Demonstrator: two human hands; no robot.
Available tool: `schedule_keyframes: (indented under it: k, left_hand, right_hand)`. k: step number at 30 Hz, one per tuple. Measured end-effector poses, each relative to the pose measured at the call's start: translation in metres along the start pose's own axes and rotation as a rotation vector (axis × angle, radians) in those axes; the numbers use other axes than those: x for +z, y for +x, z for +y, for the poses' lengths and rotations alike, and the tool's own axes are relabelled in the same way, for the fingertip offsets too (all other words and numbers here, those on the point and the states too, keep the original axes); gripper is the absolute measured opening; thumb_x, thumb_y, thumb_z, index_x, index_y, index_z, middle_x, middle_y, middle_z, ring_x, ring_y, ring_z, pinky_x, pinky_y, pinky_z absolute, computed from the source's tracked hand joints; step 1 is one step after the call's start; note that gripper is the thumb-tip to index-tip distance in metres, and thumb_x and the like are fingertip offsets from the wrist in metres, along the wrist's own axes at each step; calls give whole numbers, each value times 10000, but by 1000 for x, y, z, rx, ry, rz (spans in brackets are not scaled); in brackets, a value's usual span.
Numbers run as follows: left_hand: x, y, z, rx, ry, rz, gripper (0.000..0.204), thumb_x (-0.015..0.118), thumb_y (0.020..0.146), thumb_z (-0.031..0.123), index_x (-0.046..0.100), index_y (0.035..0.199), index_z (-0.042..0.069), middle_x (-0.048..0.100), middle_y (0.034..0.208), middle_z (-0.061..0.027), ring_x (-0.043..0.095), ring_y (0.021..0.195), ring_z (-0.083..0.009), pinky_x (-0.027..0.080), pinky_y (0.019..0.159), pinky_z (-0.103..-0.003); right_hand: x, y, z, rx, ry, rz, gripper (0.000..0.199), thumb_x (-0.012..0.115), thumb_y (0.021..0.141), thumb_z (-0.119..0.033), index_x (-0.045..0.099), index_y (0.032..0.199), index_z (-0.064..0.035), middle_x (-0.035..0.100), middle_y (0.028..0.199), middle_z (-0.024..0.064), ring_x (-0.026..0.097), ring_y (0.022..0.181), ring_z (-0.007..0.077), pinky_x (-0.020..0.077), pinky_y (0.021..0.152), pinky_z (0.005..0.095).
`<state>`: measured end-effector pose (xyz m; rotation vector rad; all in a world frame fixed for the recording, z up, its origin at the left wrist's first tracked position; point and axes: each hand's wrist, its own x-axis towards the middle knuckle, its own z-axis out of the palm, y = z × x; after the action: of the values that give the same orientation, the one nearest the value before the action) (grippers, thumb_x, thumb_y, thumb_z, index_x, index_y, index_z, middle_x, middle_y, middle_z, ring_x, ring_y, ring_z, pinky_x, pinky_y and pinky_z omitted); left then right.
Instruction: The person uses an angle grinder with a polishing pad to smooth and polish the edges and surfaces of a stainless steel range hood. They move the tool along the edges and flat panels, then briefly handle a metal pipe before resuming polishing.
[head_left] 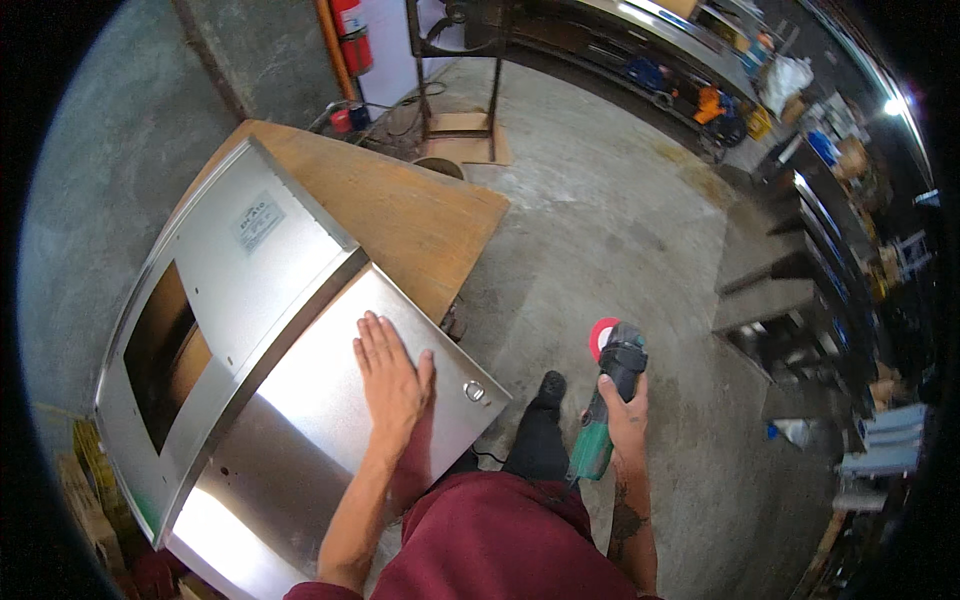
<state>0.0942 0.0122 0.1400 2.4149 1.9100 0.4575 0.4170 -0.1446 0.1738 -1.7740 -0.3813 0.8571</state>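
Note:
My left hand (pixel 390 372) lies flat on a shiny sheet-metal panel (pixel 300 400), fingers stretched out and nearly together. That panel belongs to a metal housing (pixel 290 235) resting on a wooden table; its upper face has a rectangular cut-out and a printed label (pixel 258 220). A small round latch (pixel 474 391) sits near the panel's right corner. Out to the right, apart from the metal, my right hand (pixel 626 415) is wrapped round a green and black angle grinder (pixel 595 440). The grinder's red-rimmed disc (pixel 602 338) points away from me over the floor.
The wooden table (pixel 430 230) reaches out beyond the housing. A dark metal frame (pixel 460 90) stands behind it, near a red fire extinguisher (pixel 352 35) by the wall. Metal cabinets (pixel 790 290) line the right side. A workbench (pixel 640 50) with tools runs along the back.

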Motion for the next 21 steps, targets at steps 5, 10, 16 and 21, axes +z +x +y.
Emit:
schedule_keyframes:
  k: [5, 10, 16, 21]
  left_hand:
    - [30, 53, 83, 227, -197, -110, 825, 683, 1063, 423, 414, 1639, -103, 366, 1759, -311, 334, 1652, -450, 207, 1380, -586]
    - [43, 50, 163, 320, -189, -76, 714, 694, 1084, 291, 429, 1642, -68, 342, 1794, -253, 339, 1670, -401, 278, 1365, -563]
    - [32, 49, 130, -569, 1, 337, 783, 628, 1093, 249, 292, 1686, -136, 258, 1782, -373, 219, 1669, -558, 175, 1372, -630]
    - [30, 77, 138, -527, 70, 125, 784, 615, 1114, 335, 314, 1691, -102, 276, 1770, -370, 199, 1682, -537, 206, 1374, -606]
  right_hand:
    - [15, 83, -37, -12, 169, -218, 699, 802, 1042, -222, 439, 1614, -47, 649, 1138, 101, 711, 825, 201, 624, 638, 364]
    - [12, 167, -67, -13, 150, -400, 583, 824, 1029, -260, 498, 1485, -100, 671, 930, 88, 718, 648, 216, 618, 569, 374]
    - [-4, 228, -133, 92, 67, -659, 599, 824, 1017, -259, 490, 1485, -96, 685, 957, 102, 738, 652, 234, 638, 580, 378]
    - [11, 257, -160, 129, 86, -816, 618, 823, 1012, -240, 465, 1495, -94, 676, 994, 113, 753, 735, 247, 657, 648, 405]
